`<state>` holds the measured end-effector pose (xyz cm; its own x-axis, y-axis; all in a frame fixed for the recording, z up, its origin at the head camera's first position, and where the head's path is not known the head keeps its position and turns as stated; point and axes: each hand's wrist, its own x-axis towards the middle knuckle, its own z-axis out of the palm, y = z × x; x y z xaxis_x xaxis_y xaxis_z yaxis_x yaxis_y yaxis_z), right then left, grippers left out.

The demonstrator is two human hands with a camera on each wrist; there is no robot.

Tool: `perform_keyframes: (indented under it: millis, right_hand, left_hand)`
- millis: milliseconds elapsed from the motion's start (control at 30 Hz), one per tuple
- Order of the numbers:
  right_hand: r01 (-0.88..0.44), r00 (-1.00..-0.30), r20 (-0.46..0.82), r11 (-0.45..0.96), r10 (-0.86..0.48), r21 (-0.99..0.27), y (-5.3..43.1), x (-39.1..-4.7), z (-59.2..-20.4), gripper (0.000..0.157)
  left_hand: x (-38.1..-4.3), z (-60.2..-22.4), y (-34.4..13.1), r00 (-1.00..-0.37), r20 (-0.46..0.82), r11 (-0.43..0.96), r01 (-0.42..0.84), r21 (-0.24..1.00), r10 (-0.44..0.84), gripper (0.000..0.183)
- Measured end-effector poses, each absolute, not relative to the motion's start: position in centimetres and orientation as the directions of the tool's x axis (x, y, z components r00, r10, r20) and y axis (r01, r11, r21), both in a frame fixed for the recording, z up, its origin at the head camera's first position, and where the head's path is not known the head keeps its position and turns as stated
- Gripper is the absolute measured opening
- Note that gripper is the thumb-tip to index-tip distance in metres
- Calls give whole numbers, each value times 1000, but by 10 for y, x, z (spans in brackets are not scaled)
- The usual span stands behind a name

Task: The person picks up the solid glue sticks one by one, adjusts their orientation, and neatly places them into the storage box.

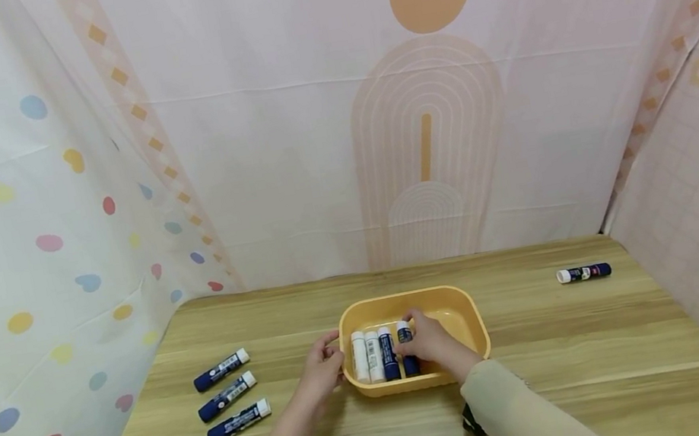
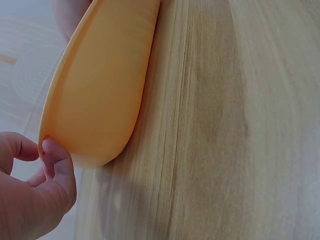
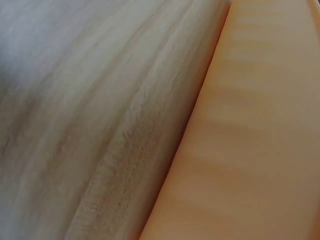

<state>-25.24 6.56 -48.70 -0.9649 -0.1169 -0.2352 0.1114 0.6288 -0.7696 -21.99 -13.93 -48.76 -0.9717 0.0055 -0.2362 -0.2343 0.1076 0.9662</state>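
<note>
Running this remotely, clock centred on the yellow tub [image 1: 412,385]. Out at nine, three loose blue sticks [image 1: 227,396] lie apart on the bench [image 1: 623,357], white ends toward two; the gaps probably make each easy to grab. My left hand [image 1: 321,365] pinches the rim at nine — to keep the tub from sliding, I reckon. Inside, two white sticks [image 1: 374,356] and a blue stick [image 1: 388,354] sit side by side, ends to twelve. Next along, my right hand [image 1: 433,343] has thumb and finger round the end blue stick [image 1: 404,334], seemingly keeping it lined up. Just shy of three, well apart, lies a lone stick [image 1: 583,273].

Hard to see: the near wall hides the lower ends, so lying flat or tilted — can't tell. The right wrist cam gets only wall and bench, and the labels are unreadable.
</note>
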Motion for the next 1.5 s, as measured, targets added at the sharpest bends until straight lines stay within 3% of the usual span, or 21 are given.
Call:
perform_keyframes:
  millis: [567, 800, 1200, 1367, 1500]
  right_hand:
    - [64, -967, -202, 622, -154, -781, 64, -248, -481, 63]
    - [-35, -969, -120, 600, -216, -799, 73, -248, -478, 55]
    - [-285, -950, 80, 735, -302, -615, 102, -241, -466, 44]
    - [-434, -900, 247, 769, -358, -468, 121, -241, -465, 45]
    - [-485, -867, 312, 800, -389, -352, 142, -240, -463, 49]
  left_hand:
    - [-218, -484, -138, -972, -234, 92, -232, 968, 6, 54]
    - [-219, -485, -139, -973, -229, 90, -227, 970, 14, 55]
    - [-217, -482, -139, -972, -234, 89, -232, 969, 14, 54]
    - [-218, -486, -139, -975, -224, 93, -223, 970, 7, 54]
    - [-218, -486, -138, -976, -218, 97, -217, 971, 2, 54]
